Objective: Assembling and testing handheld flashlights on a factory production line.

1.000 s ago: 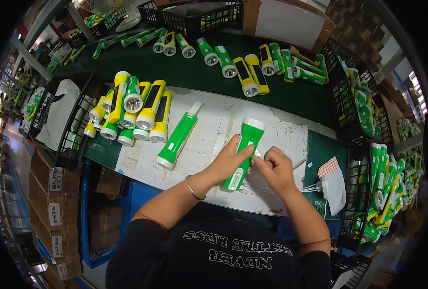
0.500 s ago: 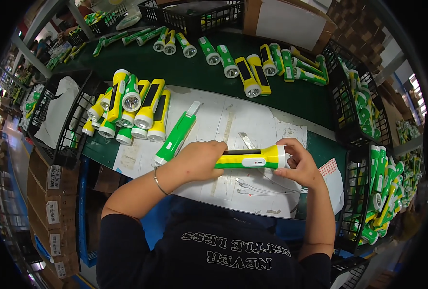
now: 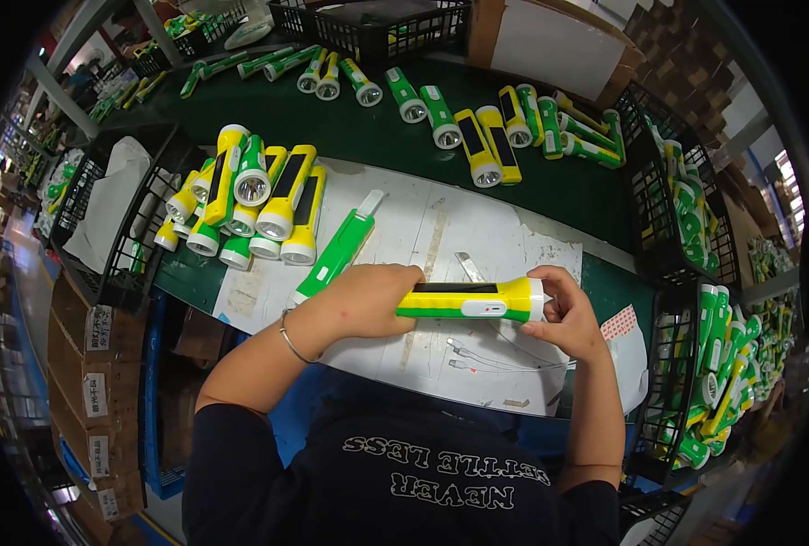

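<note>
A yellow and green flashlight lies level across my two hands above the white work board. Its white head points right, and a dark panel and a white switch plate show on its body. My left hand is wrapped round the tail end. The thumb and fingers of my right hand grip the rim of the head from above and below. Just beyond my left wrist rests a green flashlight with a white tongue sticking out of its end. White cables with plugs lie below the held flashlight.
A heap of flashlights stands at the left beside a black crate. More flashlights line the dark green table. At the right are filled black crates. A small flat metal piece lies on the board.
The table and its things sit slightly farther right in the picture. Both hands still hold the same flashlight, nearly in place; the right fingers have shifted a little at its head.
</note>
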The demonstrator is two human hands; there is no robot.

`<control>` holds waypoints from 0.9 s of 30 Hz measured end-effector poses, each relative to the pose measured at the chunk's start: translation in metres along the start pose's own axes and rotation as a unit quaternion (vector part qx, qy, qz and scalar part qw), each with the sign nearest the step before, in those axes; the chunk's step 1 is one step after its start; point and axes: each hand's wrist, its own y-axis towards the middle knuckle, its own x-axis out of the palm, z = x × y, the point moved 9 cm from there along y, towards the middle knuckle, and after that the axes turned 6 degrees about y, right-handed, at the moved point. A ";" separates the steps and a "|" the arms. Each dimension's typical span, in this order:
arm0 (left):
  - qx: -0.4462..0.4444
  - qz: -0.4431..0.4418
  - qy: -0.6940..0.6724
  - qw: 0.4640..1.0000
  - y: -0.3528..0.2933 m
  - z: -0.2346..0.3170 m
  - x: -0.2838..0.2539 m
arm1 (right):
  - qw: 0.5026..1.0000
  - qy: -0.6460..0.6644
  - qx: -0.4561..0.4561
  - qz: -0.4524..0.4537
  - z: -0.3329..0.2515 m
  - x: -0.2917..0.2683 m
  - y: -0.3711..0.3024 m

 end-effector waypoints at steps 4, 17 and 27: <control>0.030 -0.063 -0.081 0.994 -0.001 0.015 0.006 | 1.000 0.030 0.003 -0.007 -0.001 0.016 0.002; -0.064 0.097 -0.307 0.945 0.021 -0.001 0.053 | 0.908 -0.375 -0.065 0.172 0.033 0.016 0.001; -0.057 0.101 -0.305 0.945 0.031 0.019 0.059 | 0.990 0.077 0.048 0.105 0.053 0.007 -0.003</control>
